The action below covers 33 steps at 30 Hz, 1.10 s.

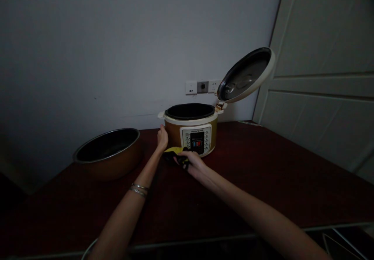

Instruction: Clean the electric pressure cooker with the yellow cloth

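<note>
A gold and white electric pressure cooker (172, 133) stands on the dark red table, its control panel facing me. Its round lid (248, 76) is hinged up and tilted to the right. My left hand (162, 138) rests against the cooker's left side, below the white side handle; its fingers are partly hidden behind the wrist. In my right hand (194, 160) is a black and yellow cloth (175, 154), bunched up and pressed to the lower front of the cooker, just left of and below the panel.
A large brown inner pot (113, 166) with a dark inside sits on the table (248, 174) to the left. Behind the cooker, wall sockets (202, 87) are set in the pale wall. A panelled door (315, 80) borders the right side.
</note>
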{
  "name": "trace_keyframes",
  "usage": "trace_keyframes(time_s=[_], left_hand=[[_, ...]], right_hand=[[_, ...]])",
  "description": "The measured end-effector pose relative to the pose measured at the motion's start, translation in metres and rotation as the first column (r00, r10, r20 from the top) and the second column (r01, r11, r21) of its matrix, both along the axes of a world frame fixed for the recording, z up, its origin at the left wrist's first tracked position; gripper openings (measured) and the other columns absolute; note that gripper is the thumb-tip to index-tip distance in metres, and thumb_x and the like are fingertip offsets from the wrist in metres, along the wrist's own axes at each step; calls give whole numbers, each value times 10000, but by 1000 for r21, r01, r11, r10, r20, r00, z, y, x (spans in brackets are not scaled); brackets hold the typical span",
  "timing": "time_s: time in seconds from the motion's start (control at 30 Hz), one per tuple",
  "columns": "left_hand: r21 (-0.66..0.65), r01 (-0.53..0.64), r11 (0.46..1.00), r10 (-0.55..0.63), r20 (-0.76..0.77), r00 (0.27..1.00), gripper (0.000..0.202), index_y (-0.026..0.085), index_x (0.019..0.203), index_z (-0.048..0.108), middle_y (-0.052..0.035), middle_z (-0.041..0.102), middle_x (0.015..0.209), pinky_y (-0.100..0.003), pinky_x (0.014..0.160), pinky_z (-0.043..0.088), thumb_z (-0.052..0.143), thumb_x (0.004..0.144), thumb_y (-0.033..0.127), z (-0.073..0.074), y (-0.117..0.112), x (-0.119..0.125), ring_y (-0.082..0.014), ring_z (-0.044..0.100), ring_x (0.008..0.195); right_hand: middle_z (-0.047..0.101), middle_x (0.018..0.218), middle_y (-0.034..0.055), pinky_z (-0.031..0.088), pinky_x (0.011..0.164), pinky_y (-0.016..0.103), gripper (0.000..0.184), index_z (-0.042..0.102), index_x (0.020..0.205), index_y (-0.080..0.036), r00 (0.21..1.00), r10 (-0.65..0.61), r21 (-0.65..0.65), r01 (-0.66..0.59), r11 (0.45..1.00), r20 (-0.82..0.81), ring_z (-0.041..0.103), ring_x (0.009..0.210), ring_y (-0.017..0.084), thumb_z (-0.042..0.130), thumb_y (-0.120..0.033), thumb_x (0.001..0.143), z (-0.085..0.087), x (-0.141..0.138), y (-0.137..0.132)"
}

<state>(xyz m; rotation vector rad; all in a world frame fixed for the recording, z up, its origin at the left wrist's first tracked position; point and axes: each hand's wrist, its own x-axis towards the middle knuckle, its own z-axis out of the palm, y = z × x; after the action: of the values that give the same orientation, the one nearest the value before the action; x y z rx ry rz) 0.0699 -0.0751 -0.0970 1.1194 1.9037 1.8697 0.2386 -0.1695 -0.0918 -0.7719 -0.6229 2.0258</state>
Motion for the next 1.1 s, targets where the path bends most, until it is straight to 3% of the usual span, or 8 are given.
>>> trace_keyframes(time_s=[0.13,0.23,0.3,0.37,0.43,0.53,0.7,1.1], left_hand=[[-5,-23,1000,23,43,999,526,90,1013,678,-179,677,1079,-346,920,420,263,926,402,-3,-1,5,-274,606,1068],[26,-37,999,35,59,998,518,102,1062,667,-165,665,1118,-327,904,427,250,926,380,-6,-2,10,-260,604,1071],[42,-51,998,49,63,997,513,106,1059,668,-164,666,1114,-326,895,429,248,924,368,-7,-3,13,-257,609,1056],[50,-62,997,59,59,996,499,110,1036,676,-163,676,1089,-326,888,430,259,919,357,-7,-5,15,-256,617,1032],[54,-62,997,60,50,997,483,118,1011,683,-156,687,1057,-319,877,434,271,915,349,-6,-8,16,-249,627,1003],[56,-50,997,48,33,998,475,128,969,690,-146,702,1003,-308,830,453,277,913,355,-5,-11,16,-238,646,936],[40,-29,999,28,21,999,461,130,931,692,-143,713,935,-300,747,471,289,901,353,-4,-12,16,-233,659,842],[48,-59,997,59,14,998,467,107,915,686,-172,693,1006,-322,842,442,280,897,337,-1,-11,20,-256,634,944]], right_hand=[[680,740,61,574,602,227,194,591,809,-95,997,-18,59,14,998,73,644,622,127,573,33,663,7,46,0],[697,838,75,579,694,298,238,621,908,-110,938,-202,388,81,918,281,669,719,176,649,-91,672,20,89,0],[696,949,105,554,806,380,293,632,988,-110,830,-436,728,54,683,347,667,858,234,643,-157,699,33,109,2],[659,1106,131,467,944,478,378,614,1110,-119,685,-673,954,-117,276,279,597,1057,292,587,-140,733,48,118,9],[547,1301,141,321,1054,556,533,525,1270,-131,563,-816,916,-384,-118,131,418,1266,329,539,-79,740,61,114,18],[333,1474,127,196,1108,579,646,382,1392,-123,495,-869,627,-671,-395,-17,147,1397,323,488,-26,762,68,87,35],[317,1480,124,244,1103,547,489,421,1364,-100,492,-869,371,-800,-472,-45,172,1394,306,398,-63,876,44,46,55],[403,1428,127,321,1076,496,513,452,1333,-139,554,-802,407,-801,-439,224,275,1368,231,399,15,847,-44,80,42]])
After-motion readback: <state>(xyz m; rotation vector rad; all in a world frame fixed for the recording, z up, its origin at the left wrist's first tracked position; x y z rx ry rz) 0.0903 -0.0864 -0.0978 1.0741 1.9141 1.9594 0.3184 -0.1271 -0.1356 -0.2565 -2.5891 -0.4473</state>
